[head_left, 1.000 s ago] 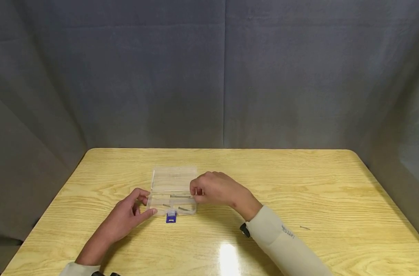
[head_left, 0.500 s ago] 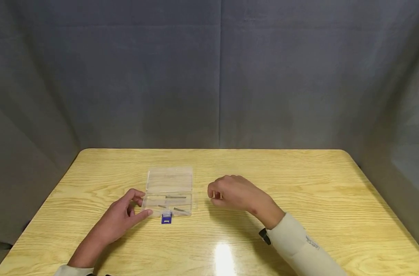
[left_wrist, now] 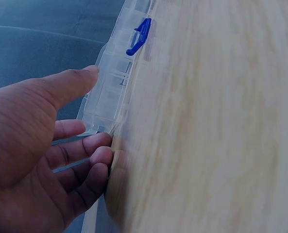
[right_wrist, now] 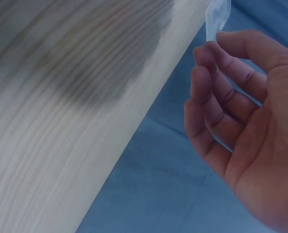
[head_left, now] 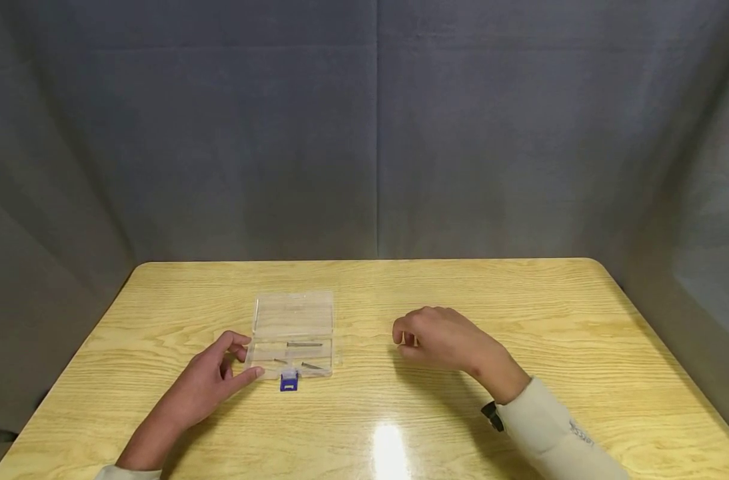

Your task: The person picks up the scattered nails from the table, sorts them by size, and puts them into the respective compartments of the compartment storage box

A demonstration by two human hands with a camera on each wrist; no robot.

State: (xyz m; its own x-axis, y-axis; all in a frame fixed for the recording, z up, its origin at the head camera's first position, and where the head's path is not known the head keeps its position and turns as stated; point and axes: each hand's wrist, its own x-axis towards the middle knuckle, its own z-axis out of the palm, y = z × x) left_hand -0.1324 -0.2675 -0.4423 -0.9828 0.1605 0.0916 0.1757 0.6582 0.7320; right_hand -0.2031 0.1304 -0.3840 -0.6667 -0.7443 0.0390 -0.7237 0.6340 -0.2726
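Left hand (head_left: 211, 381) rests on the table (head_left: 520, 313) at the box's (head_left: 292, 331) 8 o'clock corner; thumb tip and index finger touch the near-left corner of the box, thumb on the front edge, fingers on the left side, all only loosely bent, nothing pinched. The left wrist view confirms it: thumb lies along the clear plastic wall, fingers curl lightly against the box end. Right hand (head_left: 439, 337) hovers just above the table at 3 o'clock from the box, well apart from it, fingers loosely curled, holding nothing that can be seen; the right wrist view shows an empty palm. The box is clear, lid swung back toward 12 o'clock, base toward 6 o'clock, blue latch (head_left: 289, 381) at the front edge. Inside the base: one long pin (head_left: 304, 345) lying crosswise, two short ones (head_left: 311, 365) nearer the front. Grey cloth (head_left: 376, 133) backs the table at 12 o'clock.
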